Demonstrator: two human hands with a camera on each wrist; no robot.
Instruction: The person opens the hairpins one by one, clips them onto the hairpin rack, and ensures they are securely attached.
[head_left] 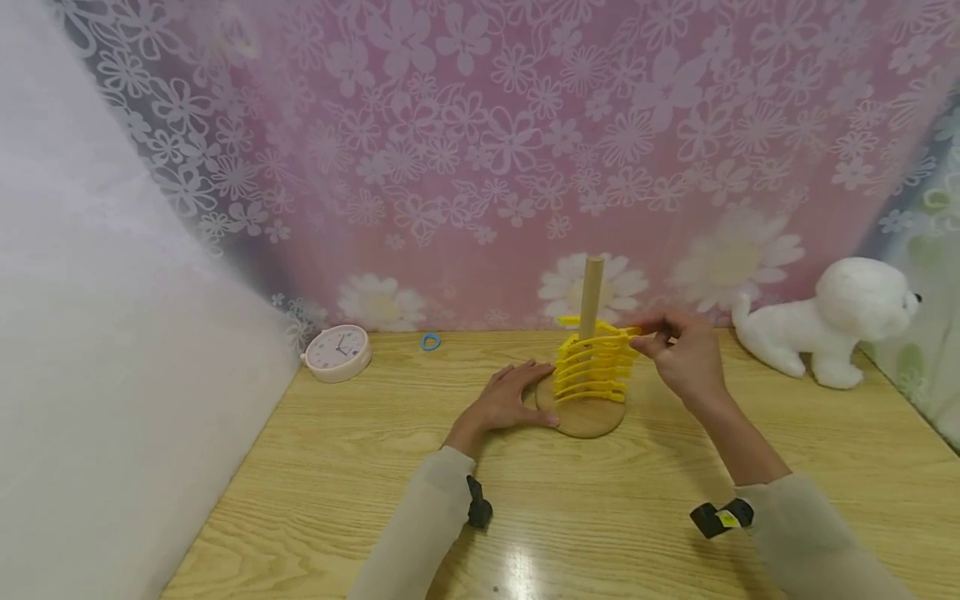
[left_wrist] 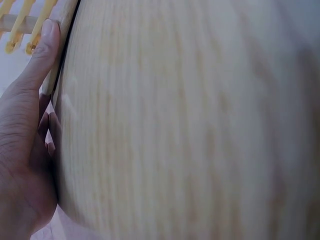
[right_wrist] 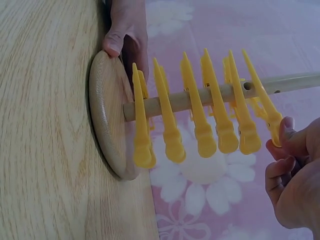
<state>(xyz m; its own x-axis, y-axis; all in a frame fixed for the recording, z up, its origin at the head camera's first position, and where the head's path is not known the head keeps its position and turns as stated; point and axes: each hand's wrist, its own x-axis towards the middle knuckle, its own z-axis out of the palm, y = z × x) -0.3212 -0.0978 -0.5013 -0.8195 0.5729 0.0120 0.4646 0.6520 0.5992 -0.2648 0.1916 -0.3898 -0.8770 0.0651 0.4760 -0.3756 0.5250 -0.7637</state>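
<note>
A wooden stand has a round base [head_left: 585, 421] and an upright post [head_left: 592, 292] with holes. Several long tapered yellow hair clips [right_wrist: 215, 100] sit across the post, one above another. My right hand [head_left: 686, 354] pinches the wide end of the topmost clip [right_wrist: 262, 95] between thumb and fingers; that clip overlaps the post in the right wrist view. At the base's left edge, my left hand [head_left: 513, 396] rests with fingers straight and spread. Its thumb [left_wrist: 45, 47] lies on the rim in the left wrist view, where the other fingers are partly hidden.
Toward the back left of the wooden table [head_left: 337, 483] stand a pink round clock [head_left: 337, 352] and a small blue ring [head_left: 430, 342]. A white plush dog [head_left: 825, 321] stands at the right. A floral pink curtain [head_left: 465, 167] hangs behind the table.
</note>
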